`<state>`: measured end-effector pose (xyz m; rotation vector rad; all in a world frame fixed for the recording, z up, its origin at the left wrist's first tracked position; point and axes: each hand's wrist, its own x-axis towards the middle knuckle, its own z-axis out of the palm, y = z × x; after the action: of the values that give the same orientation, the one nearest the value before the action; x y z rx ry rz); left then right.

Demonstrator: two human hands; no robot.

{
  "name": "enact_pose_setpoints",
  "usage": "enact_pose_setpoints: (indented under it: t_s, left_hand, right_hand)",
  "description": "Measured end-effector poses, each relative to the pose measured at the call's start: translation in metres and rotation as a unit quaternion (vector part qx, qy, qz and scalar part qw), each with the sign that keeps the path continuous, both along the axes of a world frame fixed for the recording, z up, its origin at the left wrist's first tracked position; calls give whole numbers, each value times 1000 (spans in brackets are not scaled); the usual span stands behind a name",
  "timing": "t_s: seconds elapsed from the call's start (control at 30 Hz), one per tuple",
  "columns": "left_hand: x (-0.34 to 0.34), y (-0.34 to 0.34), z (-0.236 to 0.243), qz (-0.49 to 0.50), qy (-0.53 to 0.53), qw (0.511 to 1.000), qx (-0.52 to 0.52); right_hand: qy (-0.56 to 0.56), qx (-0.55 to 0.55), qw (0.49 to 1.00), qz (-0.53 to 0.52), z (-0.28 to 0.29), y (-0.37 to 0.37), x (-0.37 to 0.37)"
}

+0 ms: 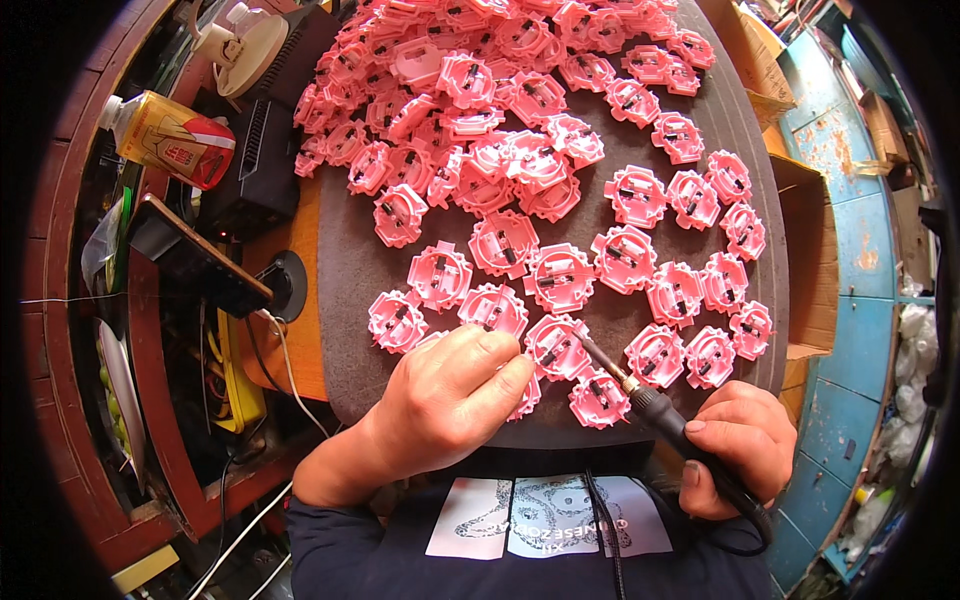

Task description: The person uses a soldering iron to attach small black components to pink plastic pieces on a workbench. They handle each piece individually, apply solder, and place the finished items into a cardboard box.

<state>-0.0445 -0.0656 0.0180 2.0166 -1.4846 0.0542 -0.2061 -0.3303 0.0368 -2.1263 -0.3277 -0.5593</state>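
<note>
My right hand [742,445] is wrapped round the black handle of a soldering iron [655,408]. Its metal tip points up and left, over a pink plastic part [556,348] with small black pieces inside. My left hand [455,395] is closed in a pinch just left of that part; what its fingers hold, if anything, is hidden or too thin to name. Beneath and beside the left hand lie more pink parts, one of them [493,310] just beyond the knuckles. Another pink part [600,399] rests below the iron's metal shaft.
Pink parts are heaped [440,110] at the far side of the dark work surface [350,270]. On the left are a phone [195,255] on a stand, a drink bottle [172,142], a black box [250,170] and white cables [290,375]. Cardboard boxes [808,255] stand along the right edge.
</note>
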Motion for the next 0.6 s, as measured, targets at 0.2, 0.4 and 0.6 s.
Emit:
enact_pose_setpoints:
  t_s: [0.2, 0.4, 0.6]
  left_hand:
    - [15, -4, 23, 92, -45, 993, -67]
    - [38, -14, 29, 44, -51, 995, -76]
    - [41, -26, 4, 7, -22, 999, -44]
  right_hand:
    - [-4, -1, 1000, -1, -1, -4, 11]
    - [3, -6, 998, -62, -1, 4, 17]
    - [-30, -12, 998, -59, -5, 0, 30]
